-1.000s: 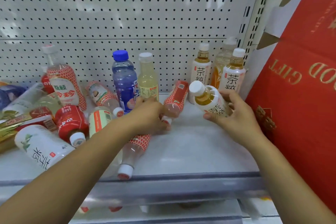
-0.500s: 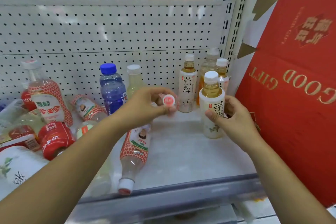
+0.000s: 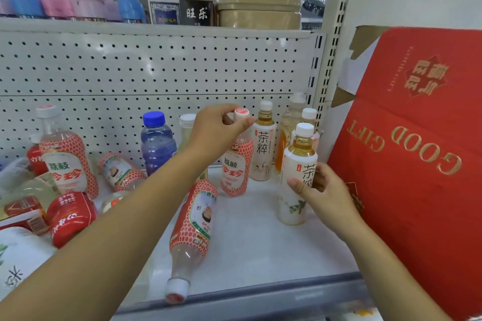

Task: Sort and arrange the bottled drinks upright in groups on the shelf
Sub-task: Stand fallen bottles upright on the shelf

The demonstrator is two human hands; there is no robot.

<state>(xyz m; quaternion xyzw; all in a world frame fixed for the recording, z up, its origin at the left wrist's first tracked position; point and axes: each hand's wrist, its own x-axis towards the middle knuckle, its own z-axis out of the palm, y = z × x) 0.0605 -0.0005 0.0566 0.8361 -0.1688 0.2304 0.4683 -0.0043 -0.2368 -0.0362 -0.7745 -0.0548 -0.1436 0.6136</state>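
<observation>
Nearest the front edge of the shelf [image 3: 260,255], a red-netted bottle [image 3: 194,227] lies on its side, its white cap touching the lip. Toward the right end, the right hand [image 3: 326,195] grips an upright tea bottle [image 3: 296,161], thumb across the label and fingers curled behind it; the bottle's base rests on the shelf, near a red gift box [image 3: 417,164]. Further in, the left hand [image 3: 216,130] pinches the neck of a second red-netted bottle [image 3: 236,169], which stands upright mid-shelf. At the left end, several bottles [image 3: 70,216] lie in a heap. Along the back edge stand a blue bottle [image 3: 156,143] and, at the back right corner, more tea bottles [image 3: 263,148] against the pegboard [image 3: 130,73].
</observation>
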